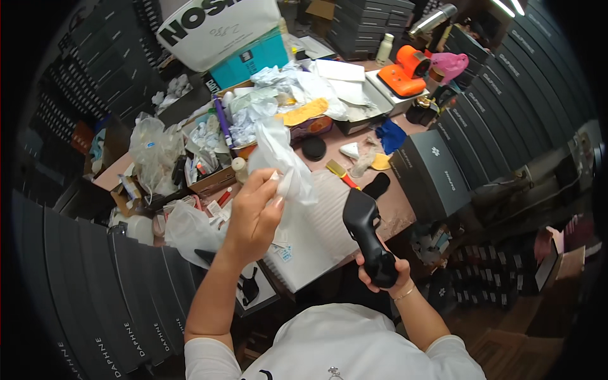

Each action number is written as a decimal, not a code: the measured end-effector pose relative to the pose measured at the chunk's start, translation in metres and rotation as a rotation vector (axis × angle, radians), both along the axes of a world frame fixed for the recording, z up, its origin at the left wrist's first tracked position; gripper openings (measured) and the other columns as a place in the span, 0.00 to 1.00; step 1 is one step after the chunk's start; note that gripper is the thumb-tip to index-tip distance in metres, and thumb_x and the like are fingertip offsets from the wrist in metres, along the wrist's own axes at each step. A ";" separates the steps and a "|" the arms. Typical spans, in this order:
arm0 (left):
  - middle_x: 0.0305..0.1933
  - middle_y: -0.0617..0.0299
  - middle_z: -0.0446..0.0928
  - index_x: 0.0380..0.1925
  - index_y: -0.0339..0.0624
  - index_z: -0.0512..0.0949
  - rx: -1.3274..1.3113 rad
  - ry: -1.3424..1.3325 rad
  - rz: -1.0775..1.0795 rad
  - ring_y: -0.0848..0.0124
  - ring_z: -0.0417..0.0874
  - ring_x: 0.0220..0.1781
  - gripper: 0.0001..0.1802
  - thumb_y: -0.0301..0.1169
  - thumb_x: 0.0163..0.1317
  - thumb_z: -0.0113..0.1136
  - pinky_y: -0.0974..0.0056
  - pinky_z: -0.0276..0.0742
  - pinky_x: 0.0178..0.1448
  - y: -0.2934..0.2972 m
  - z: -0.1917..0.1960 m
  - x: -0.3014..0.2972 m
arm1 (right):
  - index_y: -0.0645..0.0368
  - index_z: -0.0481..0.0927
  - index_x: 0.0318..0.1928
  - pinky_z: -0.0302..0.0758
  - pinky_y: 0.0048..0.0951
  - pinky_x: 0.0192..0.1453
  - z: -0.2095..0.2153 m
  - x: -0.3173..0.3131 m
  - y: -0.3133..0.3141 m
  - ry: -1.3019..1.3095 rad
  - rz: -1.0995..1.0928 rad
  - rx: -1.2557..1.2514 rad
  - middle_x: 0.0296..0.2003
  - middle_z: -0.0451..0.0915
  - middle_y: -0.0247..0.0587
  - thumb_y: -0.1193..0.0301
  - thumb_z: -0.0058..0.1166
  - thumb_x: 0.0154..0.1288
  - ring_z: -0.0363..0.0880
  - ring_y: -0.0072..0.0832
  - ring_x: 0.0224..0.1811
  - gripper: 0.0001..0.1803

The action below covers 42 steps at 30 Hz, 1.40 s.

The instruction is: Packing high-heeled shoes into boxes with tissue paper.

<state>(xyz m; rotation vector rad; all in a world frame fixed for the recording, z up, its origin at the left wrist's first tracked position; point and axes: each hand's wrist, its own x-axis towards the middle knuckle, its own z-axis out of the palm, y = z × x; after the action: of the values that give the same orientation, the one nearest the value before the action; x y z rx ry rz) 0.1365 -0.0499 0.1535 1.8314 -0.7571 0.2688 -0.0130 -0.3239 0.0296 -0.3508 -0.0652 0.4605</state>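
Observation:
Raised over the table, my left hand [252, 214] is closed, pinching a crumpled sheet of thin white tissue paper [282, 158] that hangs above the fingers. My right hand [387, 273], lower and to the right, grips a black shoe [361, 221] by its near end, the far end pointing away from me. Beneath the shoe and paper lie a white ribbed sheet [326, 212] and a white pad [297, 253]. A brush with a red and yellow handle [344, 173] rests just beyond the shoe, beside a dark rounded piece [378, 185].
Crumpled paper [253, 117] fills boxes at the back, with a yellow cloth [303, 112] on top. A round black tin [313, 148] and a blue cloth [391, 135] lie nearby. Stacked dark shoeboxes [500, 120] rise at right, others [136, 285] at left. An orange device [405, 71] stands far right.

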 end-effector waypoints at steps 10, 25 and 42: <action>0.33 0.54 0.74 0.31 0.38 0.77 0.514 -0.017 0.181 0.53 0.78 0.36 0.04 0.25 0.55 0.60 0.55 0.74 0.39 0.010 -0.075 -0.032 | 0.59 0.53 0.67 0.81 0.29 0.29 -0.004 -0.014 0.016 -0.030 -0.024 0.211 0.51 0.67 0.56 0.54 0.61 0.53 0.75 0.40 0.41 0.46; 0.62 0.46 0.67 0.57 0.35 0.67 0.288 0.241 0.216 0.50 0.80 0.47 0.31 0.18 0.49 0.57 0.58 0.77 0.46 0.062 -0.099 -0.144 | 0.64 0.52 0.71 0.60 0.25 0.66 0.018 0.029 0.078 -0.351 0.425 -1.132 0.60 0.67 0.48 0.57 0.56 0.61 0.64 0.30 0.63 0.44; 0.27 0.57 0.76 0.42 0.37 0.81 0.120 -0.099 0.122 0.63 0.79 0.26 0.21 0.15 0.44 0.57 0.63 0.74 0.29 0.007 -0.066 -0.134 | 0.56 0.66 0.60 0.69 0.35 0.58 0.006 0.024 0.123 0.306 0.084 -0.377 0.54 0.71 0.37 0.67 0.55 0.63 0.69 0.27 0.57 0.26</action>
<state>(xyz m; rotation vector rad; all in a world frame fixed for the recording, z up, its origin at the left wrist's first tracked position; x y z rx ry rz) 0.0022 -0.0429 0.0877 1.9932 -0.7440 0.4034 0.0105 -0.2007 0.0359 -0.6448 0.3094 0.6064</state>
